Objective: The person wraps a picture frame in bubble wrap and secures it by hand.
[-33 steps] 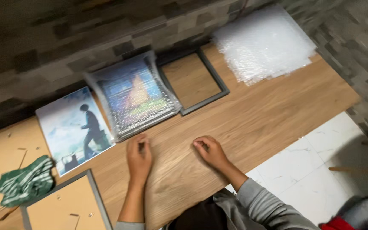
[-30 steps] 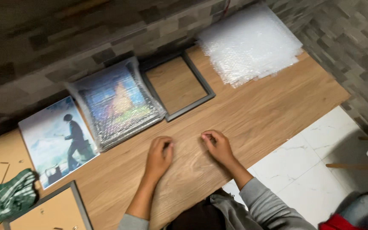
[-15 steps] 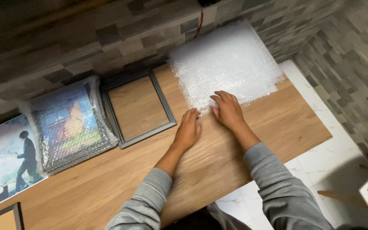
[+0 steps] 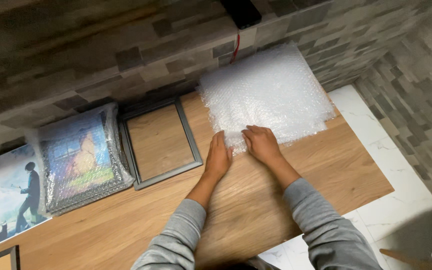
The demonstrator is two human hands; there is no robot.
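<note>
Tabletop [image 4: 296, 200]: a wood-grain surface set against a wall of grey stone-look tiles; white marbled floor shows past its right edge.

Bubble wrap stack [image 4: 266, 95]: clear sheets piled at the back right of the tabletop, the far edge touching the wall, the near edge under the fingers of both hands.

Wrapped picture [image 4: 78, 157]: a colourful print already sealed in bubble wrap, lying left of centre, just beside the empty frame.

Empty frame [image 4: 158, 142]: dark grey, flat on the tabletop with bare wood showing through it, between the wrapped picture and the bubble wrap stack.

Unwrapped print [image 4: 8, 192]: a walking figure against a pale sky, at the far left edge, partly tucked under the wrapped picture.

Left hand [image 4: 218, 157]: palm down, fingers flat and loosely together, tips on the near left corner of the stack; it presses rather than grips.

Right hand [image 4: 261, 142]: palm down, fingers slightly curled over the stack's near edge; whether a sheet is pinched beneath them cannot be seen.

Change: a second ago both hands rested on bare wood near the middle, with the view centred on the pictures; half a second ago they had reached the stack's edge. Now both have settled on it, so attention has gone from the pictures to the wrapping material.
</note>
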